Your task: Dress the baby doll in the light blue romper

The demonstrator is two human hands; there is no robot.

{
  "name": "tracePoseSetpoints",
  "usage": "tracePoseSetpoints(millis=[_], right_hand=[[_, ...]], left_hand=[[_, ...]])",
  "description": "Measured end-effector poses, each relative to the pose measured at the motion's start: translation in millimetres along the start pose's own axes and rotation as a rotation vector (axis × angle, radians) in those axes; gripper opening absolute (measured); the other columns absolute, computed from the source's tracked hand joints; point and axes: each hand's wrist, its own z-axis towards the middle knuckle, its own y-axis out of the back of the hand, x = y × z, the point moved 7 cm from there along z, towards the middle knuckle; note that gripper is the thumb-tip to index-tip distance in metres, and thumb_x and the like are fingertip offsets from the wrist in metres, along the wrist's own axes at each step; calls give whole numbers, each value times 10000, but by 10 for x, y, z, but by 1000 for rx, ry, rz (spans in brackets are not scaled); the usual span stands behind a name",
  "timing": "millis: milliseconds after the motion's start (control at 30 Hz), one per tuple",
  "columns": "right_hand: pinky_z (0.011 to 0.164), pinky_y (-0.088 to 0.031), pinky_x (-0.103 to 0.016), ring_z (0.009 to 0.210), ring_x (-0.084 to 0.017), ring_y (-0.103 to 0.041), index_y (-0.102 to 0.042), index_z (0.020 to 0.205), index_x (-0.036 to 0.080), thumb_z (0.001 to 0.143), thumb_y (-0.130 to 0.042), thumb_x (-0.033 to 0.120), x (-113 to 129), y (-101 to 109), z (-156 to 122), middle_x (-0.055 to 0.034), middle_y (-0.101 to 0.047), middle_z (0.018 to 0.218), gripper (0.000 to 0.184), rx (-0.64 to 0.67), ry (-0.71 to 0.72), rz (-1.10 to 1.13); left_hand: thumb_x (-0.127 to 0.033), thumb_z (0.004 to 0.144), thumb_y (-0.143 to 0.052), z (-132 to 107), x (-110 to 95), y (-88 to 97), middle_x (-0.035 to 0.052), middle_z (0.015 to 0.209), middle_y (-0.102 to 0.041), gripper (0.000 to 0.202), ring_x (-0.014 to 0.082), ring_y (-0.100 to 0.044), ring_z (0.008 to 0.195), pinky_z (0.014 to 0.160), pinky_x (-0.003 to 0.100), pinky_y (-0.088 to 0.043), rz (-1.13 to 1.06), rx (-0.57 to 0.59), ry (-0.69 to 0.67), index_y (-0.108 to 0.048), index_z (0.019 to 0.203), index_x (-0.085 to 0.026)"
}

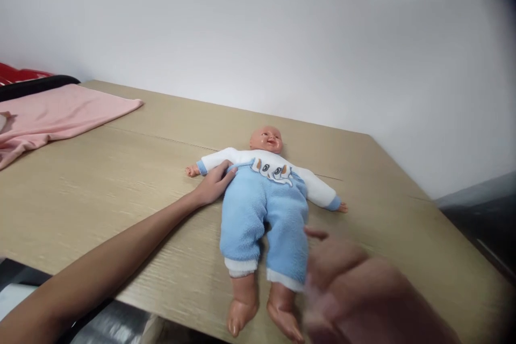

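Observation:
A baby doll [264, 201] lies on its back on the wooden table, head toward the wall and bare feet toward me. It wears a white top with blue cuffs and fuzzy light-blue trousers, with an animal face on the chest. Against the doll's side, just under its arm on the left of the view, rests my left hand [215, 184], fingers stretched out along the clothing. My right hand [346, 279] is smeared by motion beside the doll's lower leg on the right. Whether it touches the trouser leg or holds anything is unclear.
A pink cloth [68, 110] is spread at the table's left, by a black-edged red object [24, 74]. A pale wall [242, 37] borders the far side of the table [161, 134]. Dark, shiny items show below the near left edge.

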Motion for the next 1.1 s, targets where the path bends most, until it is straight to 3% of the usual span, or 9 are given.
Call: tracePoseSetpoints(millis=[100,200,333,400,500,633,867,967,1100], right_hand=[[1122,-640,-520,781,-257,-777,-741,884,381,893,-925,286,-181,-23,429,34,-758,776,208,-16,6,-82],[952,-641,-419,882,-237,-762,-734,870,309,892,-898,246,-450,-117,959,3,-770,881,177,8,14,-129],[933,-608,-383,897,-220,-750,-747,957,246,921,-738,165,-974,-527,1670,-5,-767,891,89,198,51,-254],[937,-605,-362,929,-214,-767,-779,1133,230,929,-722,140,-1305,-846,1942,-11,-807,939,231,390,14,-373],[1058,-601,-415,1203,-280,-774,-807,1224,215,952,-747,154,-1742,-1372,2133,-113,-829,1331,285,839,17,-496],[1064,-610,-425,1263,-308,-779,-847,1266,293,846,-838,141,-2121,-1799,2086,-53,-845,1374,447,1339,28,-408],[798,-544,-345,943,-262,-769,-841,1063,258,856,-833,153,-2330,-1878,1953,-64,-867,1157,233,1339,107,-504],[813,-529,-345,970,-261,-738,-791,1081,223,943,-752,222,-2273,-1714,1992,-84,-825,1138,144,1162,86,-423],[946,-562,-386,1073,-269,-720,-736,1199,208,901,-635,172,-2263,-1353,2129,-76,-776,1170,317,917,-41,-149]], left_hand=[[-635,1127,-508,-10,-40,10,-10,903,-550,420,219,-508,857,830,379,-432,-79,-27,1,-545,981,-243],[-640,1135,-521,-19,-82,21,1,937,-588,429,222,-529,882,838,367,-444,-135,-57,-7,-594,1027,-232],[-591,1165,-525,-38,-147,43,14,985,-642,401,223,-573,910,866,365,-454,-144,-111,-27,-649,1080,-220],[-560,1167,-550,-57,-188,65,24,999,-654,373,228,-585,925,875,370,-454,-120,-154,-60,-661,1064,-218],[-531,1171,-570,-92,-218,92,32,997,-653,343,233,-592,935,879,372,-459,-118,-211,-100,-659,1042,-225],[-491,1182,-569,-129,-163,96,28,1012,-682,298,230,-614,960,890,364,-464,-161,-241,-64,-665,1074,-230],[-413,1192,-578,-145,-175,107,19,993,-672,236,204,-619,930,861,340,-492,-188,-272,-68,-679,1090,-227],[-329,1188,-593,-183,-266,150,27,1036,-658,167,200,-638,982,906,333,-521,-134,-326,-173,-677,1080,-234],[-259,1166,-631,-342,-386,191,70,1264,-581,92,215,-620,1211,1102,359,-519,78,-462,-354,-710,1213,-260]])
